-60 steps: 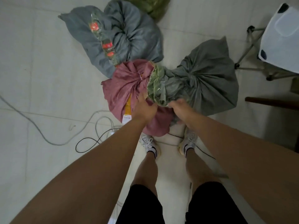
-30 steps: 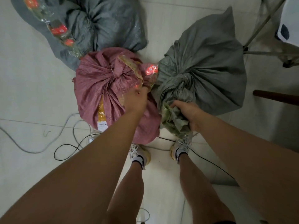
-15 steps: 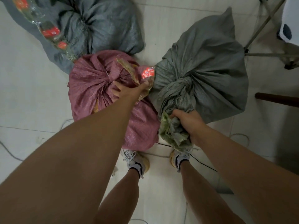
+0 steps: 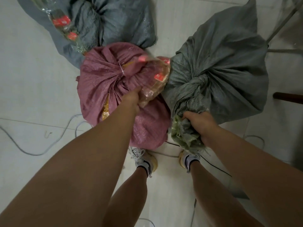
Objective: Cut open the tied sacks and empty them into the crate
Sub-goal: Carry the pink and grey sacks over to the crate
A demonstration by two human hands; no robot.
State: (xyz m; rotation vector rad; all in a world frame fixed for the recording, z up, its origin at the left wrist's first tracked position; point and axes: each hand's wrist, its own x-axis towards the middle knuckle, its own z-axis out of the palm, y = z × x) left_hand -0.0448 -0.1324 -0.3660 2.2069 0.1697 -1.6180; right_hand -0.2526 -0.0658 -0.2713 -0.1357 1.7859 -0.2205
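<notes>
Floor: pale tiles; carries all three sacks, with loose cables trailing at the left and between the feet. Worth keeping sacks and shoes off those loops when dragging.
Right grey sack: biggest one in reach, standing just beside the pink one and touching it; neck twisted into a tight knot, greenish tail hanging toward the person. Best hauled by the tail below the knot, low and steady, so the weave does not tear.
Far grey sack: lying behind the pink one, clear wrapping with red labels across it; untouched, best left for later.
Pink sack: centre, tied at the neck with a thin white tie; clear bag with red labels bunched at the top. Tie still intact, so cutting not yet begun; that tie looks like the right spot for the blade.
Crate: not in view; likely both sacks need moving to it first.
Right hand: fingers curled tight round the grey sack's tail.
Left hand: reaching into the gathered pink neck; fingers buried in folds, apparently gripping them, though not plainly shown.
Cutting tool: none visible; needs fetching before opening.
</notes>
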